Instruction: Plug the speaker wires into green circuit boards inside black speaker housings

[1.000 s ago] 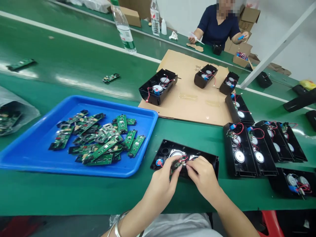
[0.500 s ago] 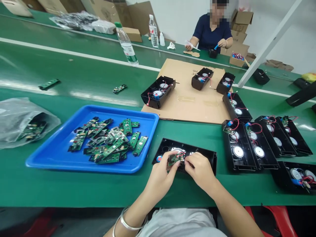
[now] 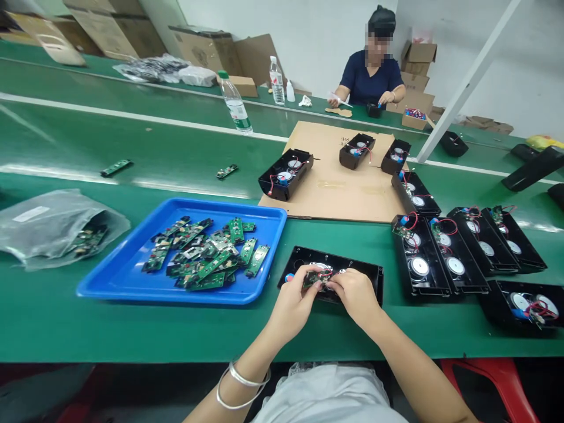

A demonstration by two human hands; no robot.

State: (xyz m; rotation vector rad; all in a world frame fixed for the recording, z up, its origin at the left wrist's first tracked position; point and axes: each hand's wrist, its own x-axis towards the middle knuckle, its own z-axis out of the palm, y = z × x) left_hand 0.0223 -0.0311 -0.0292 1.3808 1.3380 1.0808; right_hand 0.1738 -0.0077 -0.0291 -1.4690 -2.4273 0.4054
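Note:
A green circuit board [image 3: 312, 278] is pinched in my left hand [image 3: 294, 302], held just over a black speaker housing [image 3: 372, 279] on the bench. My right hand [image 3: 355, 292] is closed at the board's right end, thumb and finger together; what it pinches is too small and covered to make out. Red wire shows by the fingertips. Inside the housing a round speaker [image 3: 320, 267] is partly hidden by my hands, and a blue-and-red cylindrical part [image 3: 289, 277] lies at its left end.
Left of the housing stands a blue tray [image 3: 106, 288] heaped with circuit boards, beside a plastic bag [image 3: 44, 229] of more boards. Several wired speaker housings [image 3: 420, 252] stand on the right. Behind are a cardboard sheet [image 3: 326, 200], a water bottle [image 3: 238, 108] and a seated co-worker [image 3: 372, 76].
The view has tilted up and shifted slightly. Both hands remain at the circuit board, which is tipped a little more, with the right fingertips closer to the left ones.

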